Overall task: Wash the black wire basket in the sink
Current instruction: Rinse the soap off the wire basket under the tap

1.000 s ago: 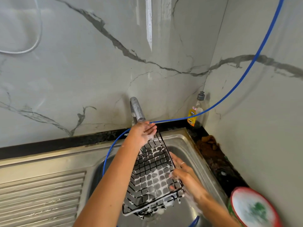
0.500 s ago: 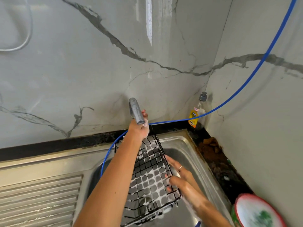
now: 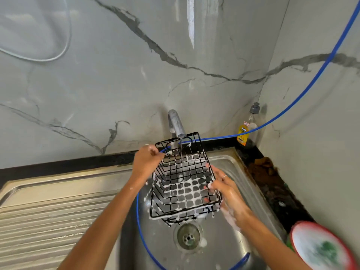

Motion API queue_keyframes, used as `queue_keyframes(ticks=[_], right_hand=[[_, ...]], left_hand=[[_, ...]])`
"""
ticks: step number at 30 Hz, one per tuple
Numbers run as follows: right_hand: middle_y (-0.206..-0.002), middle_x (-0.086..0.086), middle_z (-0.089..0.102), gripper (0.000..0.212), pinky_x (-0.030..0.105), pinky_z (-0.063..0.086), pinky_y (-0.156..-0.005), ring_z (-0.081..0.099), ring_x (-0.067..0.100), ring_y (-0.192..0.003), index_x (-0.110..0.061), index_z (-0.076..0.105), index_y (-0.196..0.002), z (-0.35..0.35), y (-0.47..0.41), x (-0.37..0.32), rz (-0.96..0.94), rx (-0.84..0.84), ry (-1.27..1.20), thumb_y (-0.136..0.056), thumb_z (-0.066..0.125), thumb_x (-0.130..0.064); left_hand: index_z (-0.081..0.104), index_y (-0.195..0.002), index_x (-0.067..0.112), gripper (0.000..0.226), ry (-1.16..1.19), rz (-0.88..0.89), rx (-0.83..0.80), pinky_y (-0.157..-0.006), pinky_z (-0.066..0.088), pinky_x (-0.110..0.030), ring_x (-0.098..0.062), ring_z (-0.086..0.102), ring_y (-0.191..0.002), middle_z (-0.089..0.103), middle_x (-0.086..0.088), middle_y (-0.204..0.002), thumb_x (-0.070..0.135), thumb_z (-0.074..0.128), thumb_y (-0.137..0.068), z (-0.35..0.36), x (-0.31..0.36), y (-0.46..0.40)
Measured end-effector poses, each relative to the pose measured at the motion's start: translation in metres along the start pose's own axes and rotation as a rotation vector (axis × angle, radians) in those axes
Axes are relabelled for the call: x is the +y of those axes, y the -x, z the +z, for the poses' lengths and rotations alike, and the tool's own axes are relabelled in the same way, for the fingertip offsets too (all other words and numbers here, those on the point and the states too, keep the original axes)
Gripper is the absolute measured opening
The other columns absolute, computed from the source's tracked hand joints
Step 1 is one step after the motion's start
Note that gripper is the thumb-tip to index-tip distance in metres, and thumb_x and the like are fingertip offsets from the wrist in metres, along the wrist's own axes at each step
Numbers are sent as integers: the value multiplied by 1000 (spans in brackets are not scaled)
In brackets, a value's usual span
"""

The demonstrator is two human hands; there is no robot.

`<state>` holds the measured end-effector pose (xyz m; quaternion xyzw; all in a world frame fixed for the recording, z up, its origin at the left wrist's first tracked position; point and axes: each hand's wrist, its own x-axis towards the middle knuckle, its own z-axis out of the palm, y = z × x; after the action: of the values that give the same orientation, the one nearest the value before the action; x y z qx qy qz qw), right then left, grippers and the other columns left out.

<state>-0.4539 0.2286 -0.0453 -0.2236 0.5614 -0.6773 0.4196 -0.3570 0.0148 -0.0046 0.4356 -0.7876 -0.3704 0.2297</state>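
Observation:
The black wire basket (image 3: 183,182), covered in white soap foam, hangs tilted over the steel sink (image 3: 229,248). A thin stream of water runs from the tap (image 3: 176,124) into the basket's far end. My left hand (image 3: 147,162) grips the basket's far left rim. My right hand (image 3: 224,189), soapy, holds the right side wall with its fingers through the wires. The sink's drain (image 3: 188,237) lies below the basket.
A blue hose (image 3: 303,94) runs from the upper right past the tap and loops into the sink. A dish soap bottle (image 3: 247,127) stands in the back right corner. A red-rimmed bowl (image 3: 321,248) of foam sits at the lower right. The ribbed drainboard (image 3: 48,221) lies left.
My left hand has left the tap and taken the basket's far rim. Water now runs from the tap. The basket has been lifted and its far end raised under the stream.

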Motion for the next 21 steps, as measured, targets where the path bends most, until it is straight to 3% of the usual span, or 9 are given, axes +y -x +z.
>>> queue_keyframes(ticks=[1, 3, 5, 7, 9, 14, 16, 18, 21], right_hand=[[-135, -2, 55, 66, 51, 48, -94, 56, 28, -114, -40, 55, -127, 0, 1, -3, -4, 3, -14, -65, 62, -19], [-131, -2, 57, 69, 41, 54, -83, 62, 22, -101, -33, 51, -132, -2, 1, -10, -25, -2, -12, -66, 57, -17], [-126, 0, 58, 72, 40, 55, -81, 64, 18, -95, -29, 48, -136, -4, 0, -14, -29, -20, -5, -65, 57, -19], [-116, 3, 63, 71, 48, 52, -88, 63, 20, -91, -29, 49, -135, -4, -1, -16, -20, -46, -47, -65, 57, -18], [-116, 3, 65, 68, 52, 47, -92, 60, 25, -96, -30, 52, -132, -6, -1, -16, -9, -63, -73, -66, 58, -16], [-121, 2, 62, 63, 46, 49, -84, 59, 20, -91, -30, 55, -130, -9, -6, -22, 26, -152, -92, -68, 58, -16], [-135, 1, 52, 61, 50, 47, -93, 57, 23, -107, -31, 55, -129, -12, -12, -26, 56, -213, -46, -68, 63, -26], [-143, -2, 43, 59, 57, 41, -101, 47, 26, -126, -34, 55, -128, -10, -20, -37, 111, -204, 144, -72, 67, -43], [-115, -4, 60, 32, 36, 45, -93, 53, 18, -114, -21, 61, -118, 5, -39, -51, 72, 105, 335, -91, 55, -38]], left_hand=[[62, -90, 12, 9, 40, -26, 30, -71, 48, -27, -14, 58, -74, 60, 2, -78, 16, 70, -87, -7, -5, 3], [51, -126, 10, 47, 239, -252, -34, -75, 47, -31, -18, 59, -91, 59, 1, -99, 33, 69, -89, -15, -12, 14], [42, -140, 18, 70, 385, -521, -263, -73, 49, -37, -29, 56, -109, 57, -3, -121, 56, 62, -85, -22, -16, 32], [55, -131, 15, 72, 568, -647, -492, -62, 52, -38, -37, 64, -100, 69, -6, -108, 66, 56, -80, -25, -17, 49], [65, -111, 12, 57, 780, -673, -555, -55, 56, -40, -36, 71, -81, 75, -9, -88, 62, 55, -85, -22, -15, 59], [68, -91, 13, 25, 885, -662, -432, -100, 44, -61, -34, 66, -88, 72, -15, -88, 34, 55, -91, -7, -13, 70], [76, -63, 11, 43, 904, -659, -414, -104, 40, -56, -32, 64, -84, 72, -13, -77, 27, 48, -91, -6, -15, 73], [72, -45, 13, 57, 904, -652, -393, -100, 44, -50, -30, 62, -78, 72, -9, -68, 25, 43, -92, -5, -13, 78], [72, -55, 10, 46, 890, -639, -282, -63, 57, -36, -22, 67, -59, 71, -6, -65, 21, 45, -91, -6, -14, 78]])
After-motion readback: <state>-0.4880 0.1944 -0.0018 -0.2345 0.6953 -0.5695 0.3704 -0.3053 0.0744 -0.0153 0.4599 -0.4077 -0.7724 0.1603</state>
